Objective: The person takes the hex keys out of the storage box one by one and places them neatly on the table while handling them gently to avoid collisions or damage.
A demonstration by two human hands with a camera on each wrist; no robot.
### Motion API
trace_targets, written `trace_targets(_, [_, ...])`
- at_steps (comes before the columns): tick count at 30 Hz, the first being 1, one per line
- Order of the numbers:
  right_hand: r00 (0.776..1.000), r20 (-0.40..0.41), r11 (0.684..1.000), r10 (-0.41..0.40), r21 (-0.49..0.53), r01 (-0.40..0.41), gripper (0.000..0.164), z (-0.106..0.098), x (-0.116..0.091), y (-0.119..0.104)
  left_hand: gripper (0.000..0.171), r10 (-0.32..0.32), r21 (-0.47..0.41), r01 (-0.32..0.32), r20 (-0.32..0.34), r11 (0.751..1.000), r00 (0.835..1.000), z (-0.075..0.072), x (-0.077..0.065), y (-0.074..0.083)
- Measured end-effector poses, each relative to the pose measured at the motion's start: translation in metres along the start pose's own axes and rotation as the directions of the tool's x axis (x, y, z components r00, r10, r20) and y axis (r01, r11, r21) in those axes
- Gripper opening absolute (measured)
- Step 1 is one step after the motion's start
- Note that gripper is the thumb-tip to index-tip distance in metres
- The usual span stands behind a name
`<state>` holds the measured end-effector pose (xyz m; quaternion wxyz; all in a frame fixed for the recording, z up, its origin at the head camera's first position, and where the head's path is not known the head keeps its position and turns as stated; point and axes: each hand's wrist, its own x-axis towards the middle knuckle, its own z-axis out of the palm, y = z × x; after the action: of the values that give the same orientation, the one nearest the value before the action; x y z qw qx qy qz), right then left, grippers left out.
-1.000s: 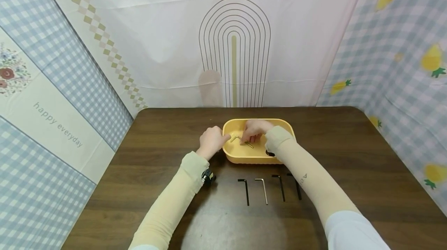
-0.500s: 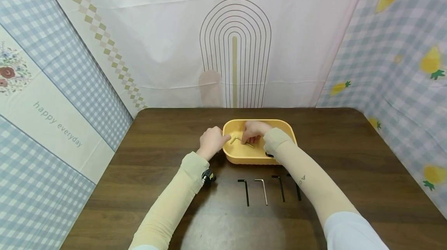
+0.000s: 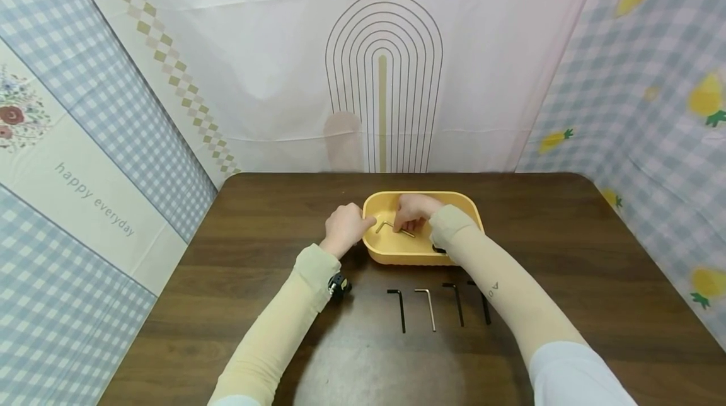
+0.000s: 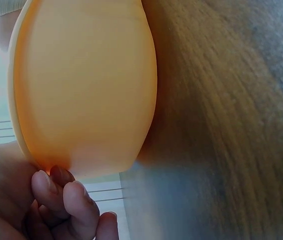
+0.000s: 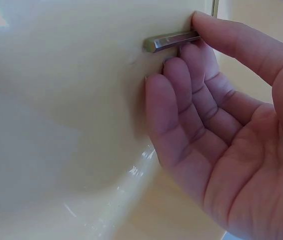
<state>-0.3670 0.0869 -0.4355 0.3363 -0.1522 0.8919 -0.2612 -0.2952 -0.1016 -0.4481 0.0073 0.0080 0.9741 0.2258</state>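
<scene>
A yellow tray (image 3: 420,259) stands toward the back of the table. My left hand (image 3: 343,229) grips its left end, thumb over the rim and curled fingers against the outer wall, as the left wrist view shows. Reaching inside the tray, my right hand (image 3: 414,209) pinches a brass-coloured hex key (image 3: 408,233) between thumb and fingers, low near the tray floor. The bent end of that key shows to the left of the fingers, its straight end to the right. In the right wrist view the six-sided tip of the hex key (image 5: 166,42) sticks out past the fingertips.
In front of the tray, a black hex key (image 3: 403,311), a silver hex key (image 3: 430,310) and another black hex key (image 3: 458,305) lie in a row on the dark wooden table (image 3: 255,217). A further black one (image 3: 486,308) is partly hidden by my right forearm. Patterned cloths surround the table.
</scene>
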Motion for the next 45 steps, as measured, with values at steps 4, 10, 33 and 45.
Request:
trace_targets(4, [1.000,0.000,1.000,0.004,0.009,-0.004,0.021,-0.0013,-0.0026,-0.0009,0.043,0.000,0.004,0.000,0.000,1.000,1.000,-0.0004,0.0012,0.0014])
trace_targets(10, [1.000,0.004,1.000,-0.007,0.003,0.007,0.022,-0.0004,-0.0059,-0.0016,0.044,0.005,0.001,-0.005,0.000,1.000,1.000,0.0006,0.0009,0.0016])
trace_targets(33, [0.999,0.032,0.999,-0.035,0.016,0.034,0.022,-0.0027,-0.0070,-0.0010,0.046,0.002,0.006,-0.002,-0.008,1.000,1.000,0.0010,0.0006,0.0003])
trace_targets(45, [0.998,0.038,0.998,-0.059,0.001,0.059,0.026,-0.0066,-0.0098,0.0015,0.043,-0.005,0.023,0.005,-0.020,1.000,1.000,0.0013,-0.0002,0.0013])
